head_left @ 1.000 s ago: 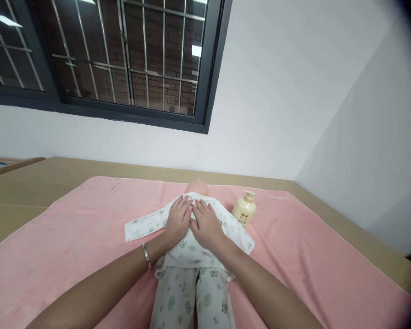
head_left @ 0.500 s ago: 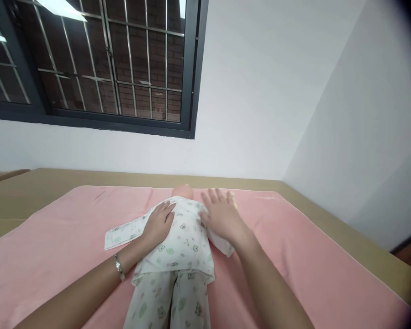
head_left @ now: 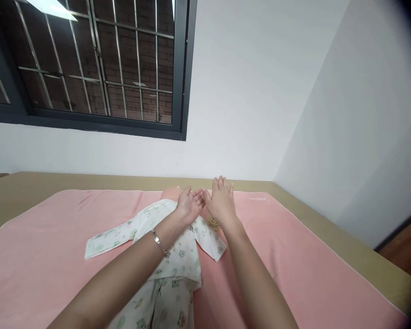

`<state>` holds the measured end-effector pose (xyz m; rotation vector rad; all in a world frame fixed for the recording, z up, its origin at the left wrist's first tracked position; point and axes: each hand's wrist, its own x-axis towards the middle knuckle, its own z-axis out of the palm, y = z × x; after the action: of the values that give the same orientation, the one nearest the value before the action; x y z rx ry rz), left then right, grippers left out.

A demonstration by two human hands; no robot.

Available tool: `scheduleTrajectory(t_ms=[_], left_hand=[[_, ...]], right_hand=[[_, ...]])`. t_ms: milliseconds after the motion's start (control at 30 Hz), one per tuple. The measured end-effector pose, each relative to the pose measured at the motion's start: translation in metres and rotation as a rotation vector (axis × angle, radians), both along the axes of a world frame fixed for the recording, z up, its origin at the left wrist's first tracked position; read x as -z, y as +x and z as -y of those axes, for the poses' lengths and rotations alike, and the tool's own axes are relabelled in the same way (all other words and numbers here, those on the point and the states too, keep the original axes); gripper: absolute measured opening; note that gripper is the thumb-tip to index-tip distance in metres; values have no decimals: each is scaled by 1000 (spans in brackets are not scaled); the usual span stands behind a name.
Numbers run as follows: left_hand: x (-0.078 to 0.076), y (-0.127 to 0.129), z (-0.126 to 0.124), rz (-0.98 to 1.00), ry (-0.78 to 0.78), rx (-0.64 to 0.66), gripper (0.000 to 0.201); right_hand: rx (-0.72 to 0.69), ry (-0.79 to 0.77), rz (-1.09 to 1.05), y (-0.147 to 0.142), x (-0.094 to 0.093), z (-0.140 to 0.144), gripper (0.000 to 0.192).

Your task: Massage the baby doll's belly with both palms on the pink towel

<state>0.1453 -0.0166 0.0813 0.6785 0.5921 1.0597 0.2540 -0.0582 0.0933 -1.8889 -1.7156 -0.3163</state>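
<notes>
A baby doll in a white patterned top [head_left: 181,256] and matching trousers [head_left: 171,304] lies on a pink sheet. Its rounded head [head_left: 170,193] shows at the far end, with one sleeve spread to each side. My left hand [head_left: 189,205] is over the upper right of the top, palm turned up, fingers apart and holding nothing. Just right of it, my right hand [head_left: 221,201] is open, back upward, with its fingers stretched away from me. Below my right hand, a small yellowish thing [head_left: 213,223] with dark printed marks is partly hidden; its kind is unclear.
The pink sheet [head_left: 277,256] covers most of a tan surface [head_left: 332,224]. White walls [head_left: 239,91] rise behind it and at the right. A barred, dark-framed window [head_left: 181,91] is at upper left. A brown wooden thing [head_left: 404,249] is at the right edge.
My left hand has lifted off the doll's chest, moved right and turned palm up. My right hand stays open near the doll's side. The view has shifted slightly right.
</notes>
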Motion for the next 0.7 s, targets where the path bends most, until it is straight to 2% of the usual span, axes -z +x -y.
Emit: scheduleTrajectory(t_ms=[100, 233, 400, 533, 700], left_hand=[[-11, 11, -7, 102, -139, 64, 46], [-8, 13, -8, 165, -161, 180, 49], [-3, 9, -4, 150, -211, 125, 44], [-2, -7, 11, 114, -239, 100, 41], [2, -45, 36, -67, -291, 140, 44]], right_hand=[[18, -4, 11, -10, 9, -5, 61], [71, -24, 76, -14, 18, -9, 61], [88, -49, 94, -16, 17, -8, 56], [96, -3, 143, -16, 20, -8, 55], [66, 5, 147, -22, 22, -5, 49]])
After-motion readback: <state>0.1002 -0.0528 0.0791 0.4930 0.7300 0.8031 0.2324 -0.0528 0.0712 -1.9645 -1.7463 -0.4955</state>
